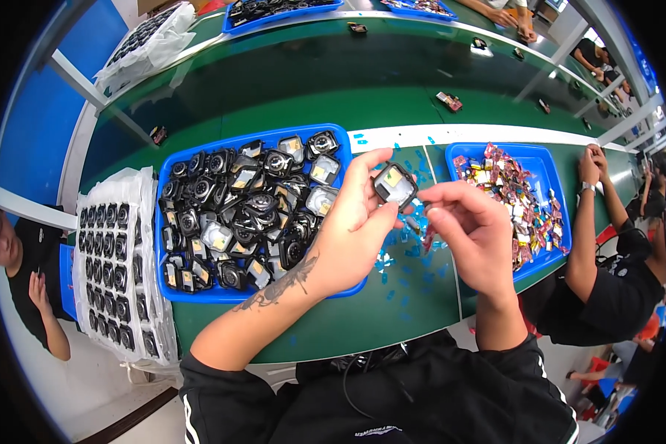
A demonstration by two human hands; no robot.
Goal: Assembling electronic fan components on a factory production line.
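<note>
The left hand (351, 229) pinches a small, squarish black watch-like casing (397, 185) between thumb and fingers, its open side turned up. The casing has rounded corners and a dark, glossy rim; inside lies a silvery-grey surface with a tan patch toward one side and a touch of green on it. Just right of this grip, the right hand (472, 229) has thumb and forefinger drawn close together beside the casing's edge — whether they pinch anything, I cannot tell.

Below the hands, small bright-blue scraps (392, 294) are scattered over a dark-green tabletop (348, 325). Left of the grip, partly behind the left wrist, a blue plastic tray (345, 146) is heaped with similar casings, some showing round dark discs, others silvery insides. Right of the grip, a second blue tray (542, 176) holds a pile of small pink-red, yellow and white components (505, 194). Farther left, beyond the first tray — white packing trays (164, 329) with black casings in rows.
</note>
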